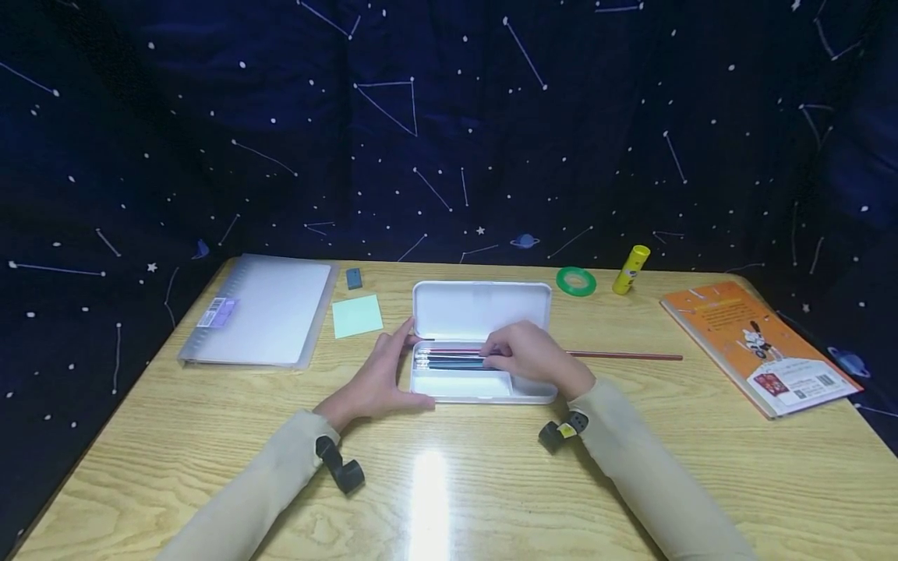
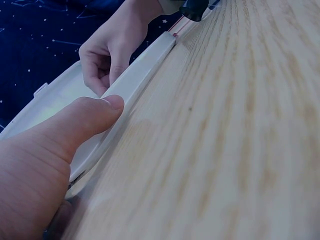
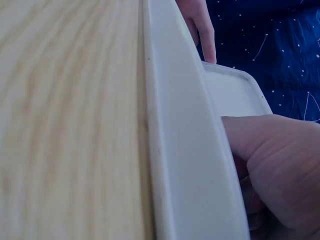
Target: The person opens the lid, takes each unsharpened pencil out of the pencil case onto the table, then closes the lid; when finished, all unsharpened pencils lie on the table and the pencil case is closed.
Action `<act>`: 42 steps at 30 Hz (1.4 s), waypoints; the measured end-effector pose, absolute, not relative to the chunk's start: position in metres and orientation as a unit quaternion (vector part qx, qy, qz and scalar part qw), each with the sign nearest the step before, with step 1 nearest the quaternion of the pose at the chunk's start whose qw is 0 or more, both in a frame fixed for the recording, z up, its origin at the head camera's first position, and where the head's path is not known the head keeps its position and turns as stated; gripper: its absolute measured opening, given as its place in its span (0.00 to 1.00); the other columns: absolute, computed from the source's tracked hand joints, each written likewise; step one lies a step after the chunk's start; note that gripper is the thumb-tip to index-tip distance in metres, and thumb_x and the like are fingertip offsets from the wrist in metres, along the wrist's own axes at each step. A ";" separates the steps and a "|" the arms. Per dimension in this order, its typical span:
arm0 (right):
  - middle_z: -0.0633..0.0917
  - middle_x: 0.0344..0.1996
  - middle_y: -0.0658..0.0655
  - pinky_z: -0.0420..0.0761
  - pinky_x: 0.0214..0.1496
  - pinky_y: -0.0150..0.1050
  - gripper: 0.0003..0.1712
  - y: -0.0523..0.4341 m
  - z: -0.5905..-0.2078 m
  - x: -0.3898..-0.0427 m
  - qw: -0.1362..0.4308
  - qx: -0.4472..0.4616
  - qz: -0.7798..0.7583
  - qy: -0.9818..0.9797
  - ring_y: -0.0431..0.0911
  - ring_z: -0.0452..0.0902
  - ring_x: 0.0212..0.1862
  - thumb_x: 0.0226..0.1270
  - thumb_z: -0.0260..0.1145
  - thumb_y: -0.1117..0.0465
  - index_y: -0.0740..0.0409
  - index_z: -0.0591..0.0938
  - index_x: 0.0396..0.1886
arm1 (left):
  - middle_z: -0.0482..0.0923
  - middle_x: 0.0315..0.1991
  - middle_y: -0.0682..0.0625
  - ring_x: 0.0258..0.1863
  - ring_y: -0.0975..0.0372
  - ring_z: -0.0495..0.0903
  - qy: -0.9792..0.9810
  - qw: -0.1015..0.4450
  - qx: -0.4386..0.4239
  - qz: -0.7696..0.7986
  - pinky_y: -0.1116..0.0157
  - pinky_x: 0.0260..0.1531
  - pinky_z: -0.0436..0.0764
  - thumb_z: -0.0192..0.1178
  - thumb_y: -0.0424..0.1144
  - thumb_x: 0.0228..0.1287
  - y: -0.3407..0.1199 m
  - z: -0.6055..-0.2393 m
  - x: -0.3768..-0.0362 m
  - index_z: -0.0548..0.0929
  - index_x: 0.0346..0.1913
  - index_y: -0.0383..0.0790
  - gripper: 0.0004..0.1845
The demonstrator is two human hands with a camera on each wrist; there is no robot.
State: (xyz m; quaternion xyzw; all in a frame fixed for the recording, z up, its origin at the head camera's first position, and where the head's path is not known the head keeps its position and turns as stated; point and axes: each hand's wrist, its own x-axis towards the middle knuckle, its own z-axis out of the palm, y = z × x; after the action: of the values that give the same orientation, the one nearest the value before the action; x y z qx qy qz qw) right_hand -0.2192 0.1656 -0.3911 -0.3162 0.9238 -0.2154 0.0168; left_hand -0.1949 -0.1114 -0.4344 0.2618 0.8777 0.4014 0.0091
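Observation:
A white pencil case (image 1: 480,308) lies open in the middle of the wooden table (image 1: 456,483), its lid tipped back. Several pencils (image 1: 452,360) lie lengthwise in its tray. My left hand (image 1: 375,378) braces the case's left end: the thumb (image 2: 95,112) lies straight along the front rim (image 2: 145,65), and the fingers reach up beside the lid. My right hand (image 1: 529,354) is inside the tray with its fingers (image 2: 107,50) curled down, pinching the right ends of the pencils. In the right wrist view that hand (image 3: 280,165) sits behind the case wall (image 3: 180,150).
A long red pencil (image 1: 624,356) lies on the table right of the case. Left of it are a clear folder (image 1: 263,308), a green sticky note (image 1: 357,315) and a small eraser (image 1: 354,278). A green tape roll (image 1: 576,281), a yellow glue stick (image 1: 631,269) and an orange book (image 1: 761,347) are at the right.

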 end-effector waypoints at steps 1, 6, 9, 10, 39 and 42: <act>0.77 0.15 0.43 0.69 0.30 0.32 0.05 0.165 -0.392 -0.219 0.016 -0.318 -0.217 0.923 0.36 0.66 0.22 0.60 0.70 0.58 0.53 0.88 0.34 | 0.69 0.65 0.49 0.56 0.59 0.64 0.878 0.009 0.261 0.401 0.53 0.63 0.67 0.80 0.55 0.33 -0.112 -0.434 -0.195 0.44 0.77 0.38 0.71; 0.73 0.12 0.43 0.68 0.29 0.31 0.05 0.164 -0.393 -0.220 0.018 -0.311 -0.222 0.924 0.36 0.65 0.20 0.61 0.70 0.59 0.54 0.88 0.34 | 0.69 0.65 0.50 0.55 0.59 0.64 0.878 0.009 0.259 0.403 0.54 0.63 0.67 0.80 0.54 0.33 -0.111 -0.434 -0.195 0.44 0.77 0.38 0.71; 0.73 0.12 0.43 0.67 0.28 0.31 0.05 0.164 -0.393 -0.219 0.020 -0.306 -0.222 0.926 0.36 0.64 0.20 0.61 0.69 0.59 0.55 0.88 0.34 | 0.69 0.65 0.50 0.55 0.59 0.64 0.877 0.008 0.262 0.404 0.53 0.64 0.67 0.80 0.54 0.32 -0.111 -0.434 -0.195 0.44 0.77 0.38 0.71; 0.72 0.12 0.43 0.67 0.27 0.31 0.05 0.164 -0.393 -0.219 0.020 -0.304 -0.222 0.926 0.36 0.64 0.20 0.61 0.69 0.59 0.55 0.88 0.34 | 0.69 0.65 0.50 0.56 0.59 0.64 0.876 0.008 0.262 0.404 0.53 0.64 0.67 0.80 0.55 0.33 -0.111 -0.435 -0.195 0.43 0.77 0.38 0.71; 0.70 0.16 0.43 0.62 0.22 0.30 0.02 0.357 -0.410 -0.161 -0.094 -0.157 -0.216 0.959 0.32 0.61 0.21 0.58 0.72 0.64 0.54 0.86 0.31 | 0.68 0.65 0.51 0.57 0.60 0.63 0.880 0.019 0.254 0.402 0.54 0.66 0.66 0.80 0.55 0.32 -0.112 -0.437 -0.195 0.42 0.77 0.39 0.72; 0.70 0.16 0.43 0.62 0.22 0.30 0.04 0.360 -0.415 -0.163 -0.104 -0.151 -0.216 0.959 0.32 0.61 0.21 0.56 0.73 0.65 0.53 0.85 0.30 | 0.68 0.66 0.51 0.57 0.59 0.63 0.878 0.016 0.260 0.402 0.54 0.65 0.66 0.80 0.55 0.32 -0.112 -0.438 -0.195 0.42 0.77 0.39 0.72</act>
State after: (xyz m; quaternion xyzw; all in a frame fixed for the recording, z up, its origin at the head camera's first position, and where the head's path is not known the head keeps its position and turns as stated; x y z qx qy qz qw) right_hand -0.1629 0.3595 -0.4148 -0.1507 0.9591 -0.2159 -0.1042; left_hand -0.1952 -0.1118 -0.4378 0.2597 0.8777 0.4024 0.0158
